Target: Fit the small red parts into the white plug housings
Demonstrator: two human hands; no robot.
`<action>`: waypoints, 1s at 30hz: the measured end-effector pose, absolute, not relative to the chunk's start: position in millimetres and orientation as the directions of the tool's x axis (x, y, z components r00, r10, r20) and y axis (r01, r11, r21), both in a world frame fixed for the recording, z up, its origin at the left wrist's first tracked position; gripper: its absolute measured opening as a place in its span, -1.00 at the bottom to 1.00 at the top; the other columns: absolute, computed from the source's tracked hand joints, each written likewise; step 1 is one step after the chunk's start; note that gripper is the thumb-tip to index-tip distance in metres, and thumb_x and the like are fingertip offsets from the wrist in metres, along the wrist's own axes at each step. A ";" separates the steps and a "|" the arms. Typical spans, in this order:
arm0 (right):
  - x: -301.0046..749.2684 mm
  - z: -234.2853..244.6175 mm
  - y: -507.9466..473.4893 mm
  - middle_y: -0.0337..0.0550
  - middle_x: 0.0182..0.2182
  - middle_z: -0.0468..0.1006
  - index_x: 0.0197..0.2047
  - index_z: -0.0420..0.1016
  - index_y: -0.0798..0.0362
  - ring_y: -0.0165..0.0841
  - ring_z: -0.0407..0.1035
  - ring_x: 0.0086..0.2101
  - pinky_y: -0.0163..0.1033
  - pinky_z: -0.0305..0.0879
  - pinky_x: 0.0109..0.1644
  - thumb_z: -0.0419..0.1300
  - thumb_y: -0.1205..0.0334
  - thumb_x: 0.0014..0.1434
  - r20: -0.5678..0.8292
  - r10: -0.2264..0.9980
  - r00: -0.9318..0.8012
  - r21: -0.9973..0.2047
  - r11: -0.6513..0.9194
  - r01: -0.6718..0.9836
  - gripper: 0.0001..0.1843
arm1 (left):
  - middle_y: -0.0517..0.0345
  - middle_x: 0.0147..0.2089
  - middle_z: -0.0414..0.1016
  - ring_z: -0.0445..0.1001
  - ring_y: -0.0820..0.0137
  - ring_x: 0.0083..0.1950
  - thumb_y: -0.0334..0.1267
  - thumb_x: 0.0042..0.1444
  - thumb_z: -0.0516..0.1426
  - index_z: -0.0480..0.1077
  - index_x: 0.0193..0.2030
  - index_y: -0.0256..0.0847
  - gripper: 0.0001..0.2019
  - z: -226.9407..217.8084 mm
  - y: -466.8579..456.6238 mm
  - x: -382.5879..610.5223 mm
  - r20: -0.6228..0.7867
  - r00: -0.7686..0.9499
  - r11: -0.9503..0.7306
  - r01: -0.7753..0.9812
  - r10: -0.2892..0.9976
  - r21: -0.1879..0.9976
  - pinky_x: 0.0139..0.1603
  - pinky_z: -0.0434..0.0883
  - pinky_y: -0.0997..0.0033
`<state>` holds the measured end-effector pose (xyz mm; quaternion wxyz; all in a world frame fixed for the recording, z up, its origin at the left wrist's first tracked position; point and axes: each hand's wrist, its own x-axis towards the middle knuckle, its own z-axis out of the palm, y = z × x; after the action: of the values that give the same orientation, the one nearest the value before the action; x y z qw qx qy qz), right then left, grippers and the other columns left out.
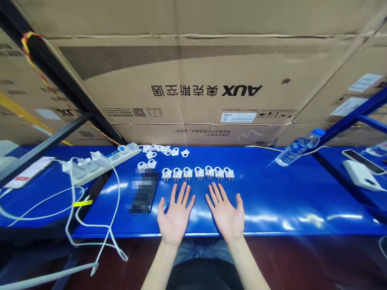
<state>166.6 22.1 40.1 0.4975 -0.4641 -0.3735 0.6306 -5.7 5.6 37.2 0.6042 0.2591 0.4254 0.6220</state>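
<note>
My left hand [174, 217] is palm up over the front of the blue shelf [272, 201], fingers spread, holding nothing. Beside it my right hand [227, 213] also faces palm up with its fingers apart and nothing in it. Just beyond the fingertips runs a row of several small white plugs [198, 173], each with a ring-shaped handle and metal prongs toward me. More white plugs [155, 150] lie in a loose cluster at the back left. A black phone [146, 193], partly blurred out, lies left of my left hand.
A white power strip [105, 165] with chargers and looping white cables [116, 193] occupies the left. At the back right a water bottle [300, 147] leans over. Large cardboard boxes [196, 60] form the back wall. Far right are a white power bank-like block [359, 175] and another phone [363, 162].
</note>
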 end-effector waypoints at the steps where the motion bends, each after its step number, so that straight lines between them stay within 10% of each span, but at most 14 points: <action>1: 166.1 41.9 25.0 0.00 0.54 0.07 0.64 -0.18 -0.01 -0.19 0.15 0.44 0.20 0.31 0.38 -0.72 -0.31 0.34 -0.227 0.970 -0.081 -0.937 -0.241 -0.254 0.02 | -0.06 0.60 0.11 0.22 0.09 0.56 0.29 0.37 -0.34 -0.12 0.62 0.04 -0.23 36.9 5.6 -5.7 -0.201 -0.119 0.106 -0.543 0.972 0.833 0.43 0.33 -0.29; 9: 164.5 37.3 23.7 0.05 0.53 0.08 0.65 -0.35 0.06 -0.23 0.14 0.45 0.10 0.31 0.41 -0.74 -0.16 0.41 -0.199 0.973 -0.115 -0.953 -0.220 -0.211 -0.09 | -0.16 0.56 0.20 0.34 0.05 0.49 0.24 0.41 -0.44 -0.13 0.62 -0.02 -0.24 33.3 3.0 -5.5 -0.073 -0.101 0.044 -0.264 0.992 0.964 0.34 0.46 -0.23; 15: 177.2 34.1 8.0 -0.08 0.57 -0.03 0.63 -0.14 -0.17 -0.08 -0.10 0.53 0.21 0.02 0.55 0.04 -0.10 0.49 0.178 0.955 -0.239 -0.786 0.284 0.549 -0.22 | -0.03 0.55 0.24 0.19 0.06 0.57 -0.01 0.30 0.23 0.23 0.47 0.02 -0.36 41.2 -0.8 -12.6 0.110 -0.064 -0.095 0.202 0.992 0.975 0.59 0.06 -0.21; 17: 180.5 32.6 10.2 -0.06 0.57 -0.01 0.63 -0.14 -0.13 -0.09 -0.11 0.53 0.21 0.02 0.56 0.01 -0.02 0.52 0.189 0.927 -0.323 -0.642 0.366 0.673 -0.26 | -0.01 0.57 0.21 0.18 0.10 0.58 -0.07 0.42 0.09 0.20 0.49 0.02 -0.46 41.5 2.7 -17.1 0.288 0.123 -0.287 0.712 0.950 0.641 0.59 0.05 -0.24; 24: 180.8 13.0 18.5 0.11 0.48 0.22 0.51 0.23 0.05 0.02 0.08 0.47 0.27 0.12 0.50 0.08 0.12 0.47 0.235 0.898 -0.372 -0.433 0.439 0.787 -0.39 | -0.12 0.57 0.17 0.14 -0.01 0.59 -0.06 0.45 0.02 0.22 0.50 -0.10 -0.46 15.7 7.7 -22.5 0.269 0.281 -0.345 0.910 0.921 0.231 0.52 0.10 -0.36; 30: 212.7 41.2 57.7 -0.02 0.06 0.64 0.17 0.58 -0.01 -0.22 0.51 0.07 -0.13 0.44 0.19 0.02 0.19 0.49 0.264 0.944 -0.197 -0.492 0.307 0.815 -0.64 | -0.11 0.58 0.16 0.14 0.00 0.59 -0.03 0.45 0.00 0.25 0.49 -0.11 -0.46 11.1 5.4 -21.7 0.253 0.274 -0.325 0.928 0.928 0.185 0.53 0.11 -0.32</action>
<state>212.7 57.7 41.2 0.2652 -0.5757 -0.7638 0.1221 -21.7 5.4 11.1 0.0002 0.7982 0.5811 0.1589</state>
